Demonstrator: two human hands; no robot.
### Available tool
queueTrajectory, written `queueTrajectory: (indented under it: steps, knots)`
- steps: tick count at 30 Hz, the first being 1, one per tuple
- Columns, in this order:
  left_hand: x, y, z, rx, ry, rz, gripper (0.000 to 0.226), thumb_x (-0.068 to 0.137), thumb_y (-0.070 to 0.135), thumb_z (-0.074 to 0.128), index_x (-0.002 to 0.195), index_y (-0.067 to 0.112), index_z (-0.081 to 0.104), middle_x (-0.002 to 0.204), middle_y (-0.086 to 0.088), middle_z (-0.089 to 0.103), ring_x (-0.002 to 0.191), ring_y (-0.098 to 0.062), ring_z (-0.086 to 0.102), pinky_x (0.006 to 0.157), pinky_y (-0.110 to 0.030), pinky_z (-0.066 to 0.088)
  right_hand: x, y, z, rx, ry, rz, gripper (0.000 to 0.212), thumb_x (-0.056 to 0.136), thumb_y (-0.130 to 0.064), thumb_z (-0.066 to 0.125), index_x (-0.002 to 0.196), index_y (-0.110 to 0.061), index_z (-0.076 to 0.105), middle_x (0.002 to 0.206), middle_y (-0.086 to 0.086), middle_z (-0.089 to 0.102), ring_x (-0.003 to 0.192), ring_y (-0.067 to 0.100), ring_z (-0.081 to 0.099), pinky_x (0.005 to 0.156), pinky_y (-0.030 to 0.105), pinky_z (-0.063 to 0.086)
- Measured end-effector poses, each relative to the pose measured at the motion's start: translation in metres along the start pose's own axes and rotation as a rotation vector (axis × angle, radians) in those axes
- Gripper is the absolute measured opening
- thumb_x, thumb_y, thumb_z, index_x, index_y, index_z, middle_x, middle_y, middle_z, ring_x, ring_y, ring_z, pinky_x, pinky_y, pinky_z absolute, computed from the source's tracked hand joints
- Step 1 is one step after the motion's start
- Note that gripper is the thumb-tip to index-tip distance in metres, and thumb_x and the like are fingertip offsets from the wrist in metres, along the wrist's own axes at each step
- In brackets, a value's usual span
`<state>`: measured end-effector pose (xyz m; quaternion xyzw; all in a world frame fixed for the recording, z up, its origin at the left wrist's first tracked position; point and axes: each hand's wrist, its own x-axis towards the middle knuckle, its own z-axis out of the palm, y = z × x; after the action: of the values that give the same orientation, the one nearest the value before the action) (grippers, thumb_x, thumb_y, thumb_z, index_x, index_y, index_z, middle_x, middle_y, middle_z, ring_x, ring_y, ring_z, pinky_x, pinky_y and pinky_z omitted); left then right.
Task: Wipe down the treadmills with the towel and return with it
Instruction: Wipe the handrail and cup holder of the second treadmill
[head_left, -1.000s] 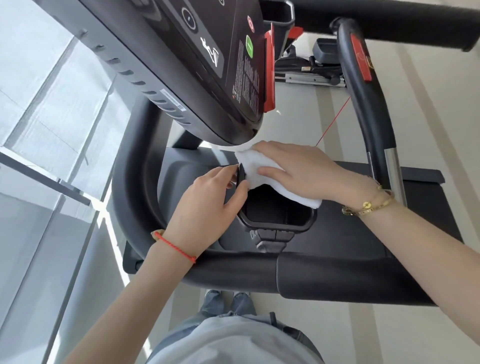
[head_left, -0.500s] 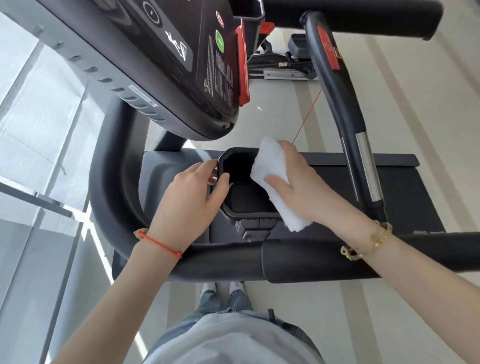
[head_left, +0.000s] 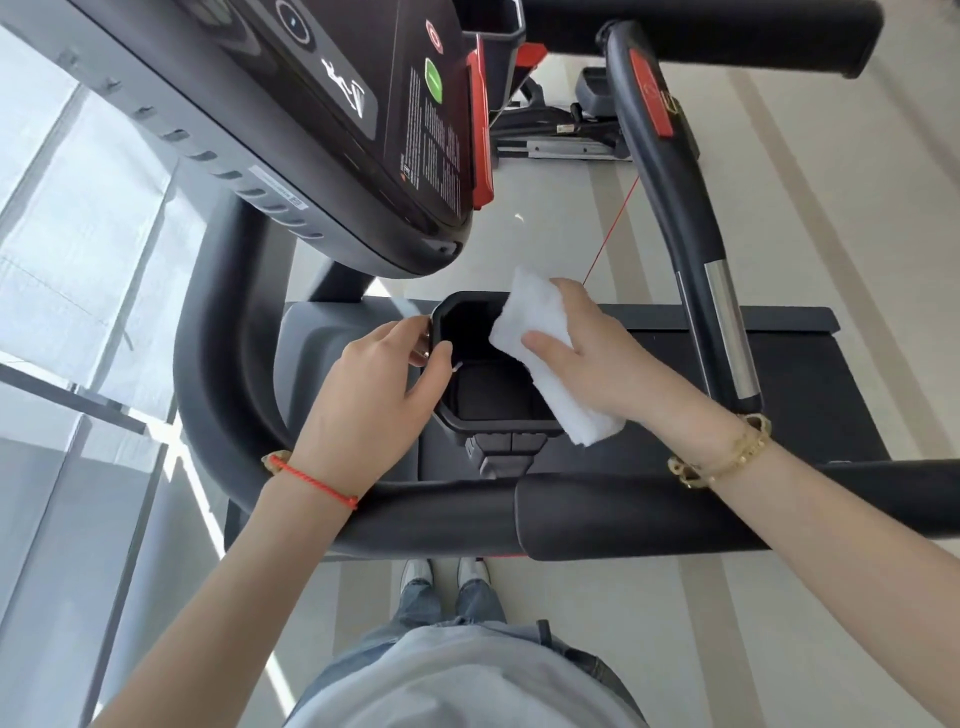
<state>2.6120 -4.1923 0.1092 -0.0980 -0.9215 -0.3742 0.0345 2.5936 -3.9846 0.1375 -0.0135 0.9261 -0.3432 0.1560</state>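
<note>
Right grip (head_left: 587, 358) has the white towel (head_left: 550, 358) wrapped up in it, thumb across the top of the cloth and fingers curled behind, pressing it against the right rim of the black cup tray (head_left: 493, 384). The towel is folded into a thick pad, its upper end sticking up past the fingertips and its lower end hanging out below the palm over the tray's right edge.

Left grip (head_left: 374, 395) is just across the tray from the right one, thumb and fingers pinching the tray's left rim. So both are on the same tray, one on each side, with the dark well of the tray between them.

Right below both wrists runs the padded black handlebar (head_left: 623, 519), crossing under the forearms. Above the left grip the treadmill console (head_left: 332, 119) tilts overhead, with a green button (head_left: 433, 87) and a red strip down its edge. Up and to the right of the towel hand, a curved side handle (head_left: 670, 171) with a red patch and a silver sensor section comes down toward the deck. A thin red cord (head_left: 610, 234) runs from near the towel hand's fingertips up toward that handle.

Left wrist has a red string bracelet (head_left: 317, 480), right wrist a gold chain bracelet (head_left: 722, 452). Down past the handlebar you can see jeans and shoes on the pale floor (head_left: 779, 623).
</note>
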Motion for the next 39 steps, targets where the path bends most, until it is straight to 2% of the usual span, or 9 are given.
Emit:
queueTrajectory:
  steps: [6, 10, 15, 17, 19, 23, 31, 36, 39]
  knots:
    - [0.0, -0.003, 0.001, 0.002, 0.029, 0.032, 0.035, 0.094, 0.04, 0.047, 0.111, 0.015, 0.066, 0.09, 0.009, 0.066, 0.083, -0.004, 0.061, 0.08, -0.02, 0.05, -0.013, 0.016, -0.008, 0.12, 0.011, -0.21, 0.049, 0.102, -0.029, 0.042, 0.149, -0.024, 0.027, 0.14, -0.007, 0.047, 0.124, 0.011, 0.047, 0.101, 0.026, 0.038]
    - [0.001, -0.005, 0.002, 0.019, 0.041, 0.04, 0.033, 0.095, 0.038, 0.049, 0.111, 0.015, 0.066, 0.089, 0.013, 0.062, 0.081, -0.003, 0.06, 0.078, -0.015, 0.045, -0.037, 0.028, -0.024, 0.073, -0.029, -0.335, 0.053, 0.103, -0.033, 0.037, 0.152, -0.033, 0.018, 0.158, -0.015, 0.025, 0.143, 0.0, 0.023, 0.116, 0.018, 0.02]
    - [0.0, -0.003, 0.001, 0.023, 0.037, 0.04, 0.036, 0.096, 0.037, 0.05, 0.118, 0.014, 0.065, 0.091, 0.013, 0.061, 0.081, -0.001, 0.058, 0.075, -0.003, 0.039, -0.057, 0.01, -0.013, -0.262, -0.297, -0.507, 0.059, 0.098, -0.05, 0.028, 0.152, -0.03, 0.016, 0.154, -0.025, 0.011, 0.136, -0.022, -0.005, 0.109, 0.002, 0.0]
    - [-0.001, -0.002, 0.0, 0.033, 0.036, 0.049, 0.033, 0.097, 0.035, 0.05, 0.118, 0.013, 0.065, 0.092, 0.009, 0.064, 0.081, -0.004, 0.058, 0.074, -0.007, 0.042, -0.051, -0.003, 0.0, -0.362, -0.335, -0.506, 0.054, 0.1, -0.047, 0.028, 0.148, -0.023, 0.025, 0.153, -0.015, 0.026, 0.14, -0.009, 0.012, 0.114, 0.013, 0.012]
    - [-0.001, -0.001, 0.0, 0.034, 0.046, 0.055, 0.03, 0.098, 0.031, 0.051, 0.116, 0.012, 0.066, 0.094, 0.002, 0.068, 0.081, -0.01, 0.061, 0.075, -0.019, 0.049, -0.04, -0.019, 0.005, -0.402, -0.386, -0.445, 0.043, 0.101, -0.046, 0.027, 0.133, -0.019, 0.04, 0.125, -0.007, 0.054, 0.113, 0.009, 0.049, 0.098, 0.03, 0.039]
    - [-0.001, -0.001, -0.001, 0.03, 0.051, 0.049, 0.03, 0.1, 0.028, 0.047, 0.115, 0.011, 0.066, 0.093, -0.003, 0.07, 0.083, -0.018, 0.064, 0.076, -0.038, 0.055, -0.028, -0.025, 0.002, -0.501, -0.433, -0.465, 0.035, 0.098, -0.054, 0.023, 0.095, -0.023, 0.04, 0.07, -0.009, 0.05, 0.067, 0.009, 0.05, 0.063, 0.031, 0.036]
    - [-0.002, -0.001, -0.002, 0.028, 0.057, 0.058, 0.03, 0.1, 0.033, 0.045, 0.113, 0.015, 0.065, 0.091, 0.003, 0.069, 0.082, -0.013, 0.064, 0.076, -0.038, 0.056, -0.04, 0.016, -0.029, -0.615, -0.303, -0.738, 0.052, 0.097, -0.058, 0.026, 0.137, -0.027, 0.037, 0.126, -0.008, 0.055, 0.116, 0.011, 0.048, 0.096, 0.026, 0.042]
    - [-0.002, -0.001, -0.002, 0.022, 0.05, 0.054, 0.03, 0.1, 0.03, 0.046, 0.111, 0.011, 0.066, 0.09, -0.001, 0.069, 0.079, -0.017, 0.065, 0.074, -0.039, 0.056, -0.026, -0.016, 0.004, -0.535, -0.292, -0.657, 0.039, 0.096, -0.057, 0.026, 0.097, -0.023, 0.044, 0.064, -0.011, 0.05, 0.059, 0.009, 0.048, 0.057, 0.029, 0.035]
    - [-0.002, 0.0, -0.002, 0.024, 0.05, 0.054, 0.03, 0.099, 0.03, 0.047, 0.115, 0.012, 0.066, 0.093, 0.0, 0.07, 0.08, -0.015, 0.066, 0.075, -0.032, 0.055, -0.023, -0.017, 0.008, -0.518, -0.288, -0.643, 0.037, 0.095, -0.058, 0.026, 0.088, -0.024, 0.039, 0.053, -0.01, 0.041, 0.051, 0.007, 0.043, 0.053, 0.023, 0.028]
